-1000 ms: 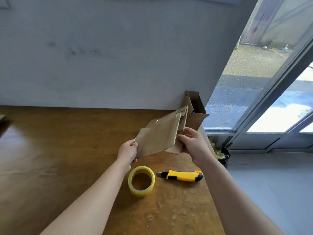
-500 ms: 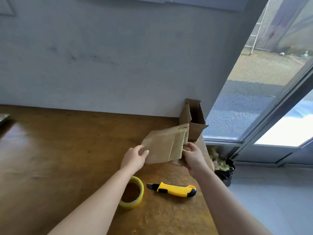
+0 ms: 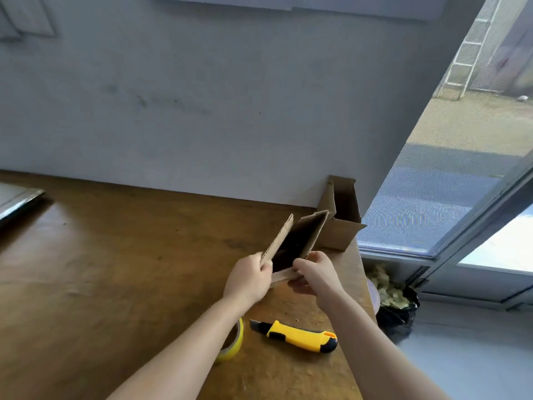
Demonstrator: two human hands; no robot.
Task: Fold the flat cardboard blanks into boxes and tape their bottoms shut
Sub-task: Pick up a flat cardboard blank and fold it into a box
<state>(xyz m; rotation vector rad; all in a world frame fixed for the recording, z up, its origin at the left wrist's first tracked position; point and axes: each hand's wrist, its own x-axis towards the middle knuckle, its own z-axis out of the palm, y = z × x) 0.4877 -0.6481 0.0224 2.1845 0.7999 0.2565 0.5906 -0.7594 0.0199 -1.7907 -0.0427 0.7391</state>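
Note:
A small brown cardboard blank [image 3: 310,235] is held above the wooden table [image 3: 115,269], spread into a narrow sleeve with its dark inside facing me. My left hand [image 3: 249,280] grips its left wall at the near end. My right hand [image 3: 315,274] pinches its right wall and a bottom flap. A folded cardboard box [image 3: 341,223] stands upright behind it by the wall, its top flaps open. A yellow tape roll [image 3: 235,342] lies on the table, partly hidden under my left forearm.
A yellow and black utility knife [image 3: 297,336] lies near the table's right edge, blade end pointing left. A black bag of scraps [image 3: 395,301] sits on the floor past that edge. A grey flat object [image 3: 17,200] rests at the far left.
The flat blank has been pulled open into a sleeve. Both hands shifted to its near end, and my left hand now grips it. The view tilted upward.

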